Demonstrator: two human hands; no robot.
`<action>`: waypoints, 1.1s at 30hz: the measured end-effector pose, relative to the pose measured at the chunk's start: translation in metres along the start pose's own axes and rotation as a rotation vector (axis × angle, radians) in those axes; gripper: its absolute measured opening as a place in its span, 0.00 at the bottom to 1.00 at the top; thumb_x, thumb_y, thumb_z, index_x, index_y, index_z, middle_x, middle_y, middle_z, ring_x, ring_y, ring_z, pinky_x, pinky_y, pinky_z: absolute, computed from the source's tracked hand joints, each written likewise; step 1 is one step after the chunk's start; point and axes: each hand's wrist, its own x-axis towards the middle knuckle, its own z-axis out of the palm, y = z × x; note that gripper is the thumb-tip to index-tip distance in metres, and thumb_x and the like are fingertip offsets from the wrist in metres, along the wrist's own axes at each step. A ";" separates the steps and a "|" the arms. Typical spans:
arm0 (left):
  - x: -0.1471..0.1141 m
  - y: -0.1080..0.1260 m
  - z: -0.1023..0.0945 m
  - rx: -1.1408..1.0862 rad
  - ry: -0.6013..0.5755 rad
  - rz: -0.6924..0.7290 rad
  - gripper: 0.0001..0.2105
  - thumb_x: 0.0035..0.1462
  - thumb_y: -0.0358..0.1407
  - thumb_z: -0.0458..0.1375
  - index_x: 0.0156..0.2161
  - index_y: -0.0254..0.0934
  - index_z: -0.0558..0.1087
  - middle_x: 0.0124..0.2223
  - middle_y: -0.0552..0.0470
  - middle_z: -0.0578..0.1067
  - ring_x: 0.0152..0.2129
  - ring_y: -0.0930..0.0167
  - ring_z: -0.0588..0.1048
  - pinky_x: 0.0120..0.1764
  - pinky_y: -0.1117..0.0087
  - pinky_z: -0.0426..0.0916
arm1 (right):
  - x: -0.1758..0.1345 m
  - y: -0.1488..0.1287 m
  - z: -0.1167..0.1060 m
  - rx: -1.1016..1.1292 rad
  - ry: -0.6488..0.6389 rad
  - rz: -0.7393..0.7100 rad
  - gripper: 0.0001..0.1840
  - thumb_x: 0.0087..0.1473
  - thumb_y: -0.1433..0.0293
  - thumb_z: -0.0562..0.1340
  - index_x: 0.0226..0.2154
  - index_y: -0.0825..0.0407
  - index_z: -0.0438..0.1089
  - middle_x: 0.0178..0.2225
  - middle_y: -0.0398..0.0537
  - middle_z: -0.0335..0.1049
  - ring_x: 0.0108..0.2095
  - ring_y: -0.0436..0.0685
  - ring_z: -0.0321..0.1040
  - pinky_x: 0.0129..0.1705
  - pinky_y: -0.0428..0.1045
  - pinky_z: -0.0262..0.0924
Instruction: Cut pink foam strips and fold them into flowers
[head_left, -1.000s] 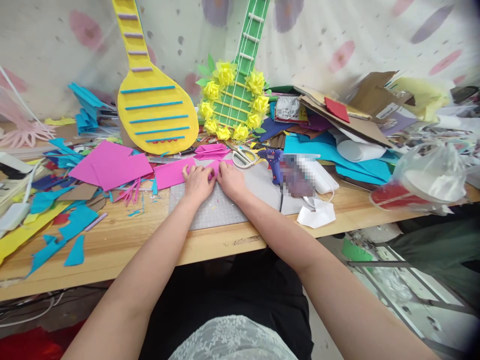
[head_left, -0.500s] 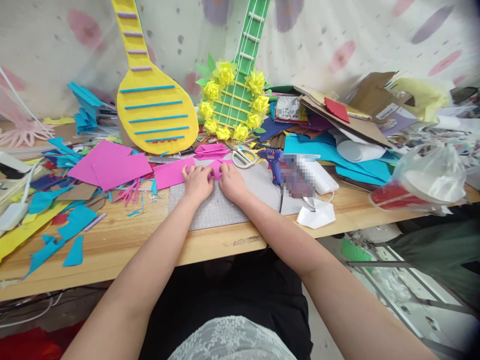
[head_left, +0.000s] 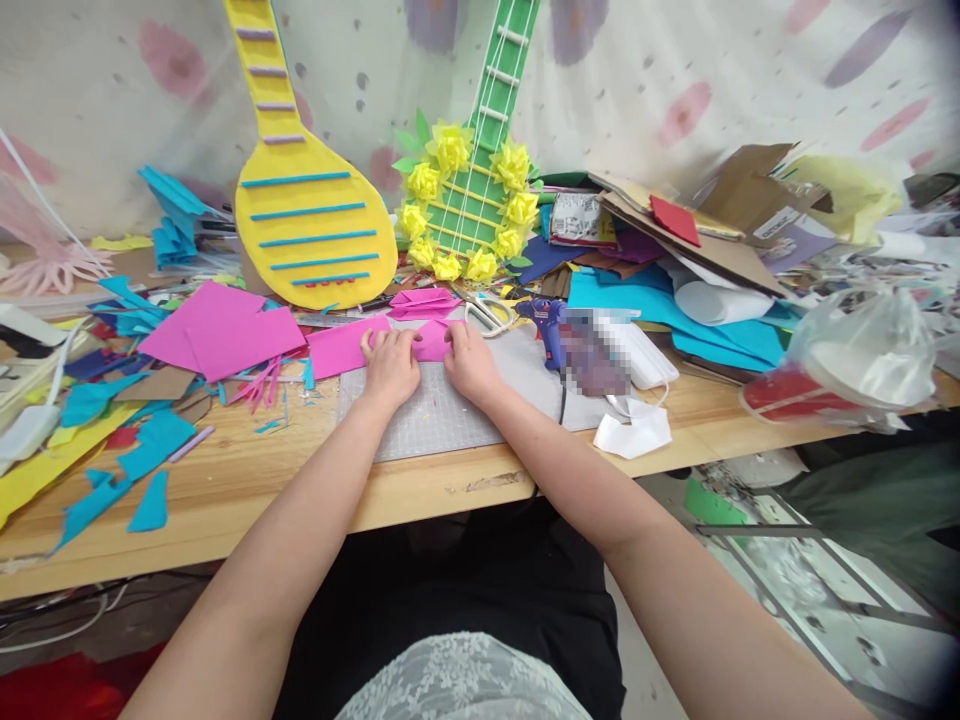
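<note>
A small piece of pink paper (head_left: 432, 343) lies stretched between my two hands over the grey cutting mat (head_left: 431, 415). My left hand (head_left: 391, 369) has bent fingers closed on its left end, and my right hand (head_left: 471, 362) pinches the right end. Partly under my left fingers is a larger pink sheet (head_left: 337, 348). Folded pink paper pieces (head_left: 424, 302) sit just beyond the hands. White-handled scissors (head_left: 489, 318) rest behind my right hand, and a blue glue gun (head_left: 550, 328) stands to its right. The fingertips are partly hidden.
Behind stand a yellow paper guitar (head_left: 315, 225) and a green one with yellow flowers (head_left: 474, 190). Pink sheets (head_left: 225, 330) and blue scraps (head_left: 154, 445) litter the left. Cardboard (head_left: 697, 240) is piled at right, near a bagged red cup (head_left: 810, 385). The wooden table edge (head_left: 450, 492) is close to me.
My hands have moved slightly apart, the left one leftward and the right one rightward. More of the pink paper between them now shows.
</note>
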 end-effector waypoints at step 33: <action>-0.005 0.000 -0.010 -0.037 -0.008 0.266 0.11 0.56 0.34 0.51 0.36 0.38 0.76 0.41 0.45 0.73 0.43 0.63 0.67 0.48 0.59 0.61 | 0.015 0.025 -0.005 0.501 0.023 0.090 0.24 0.38 0.80 0.50 0.42 0.50 0.56 0.44 0.51 0.67 0.48 0.54 0.66 0.49 0.54 0.62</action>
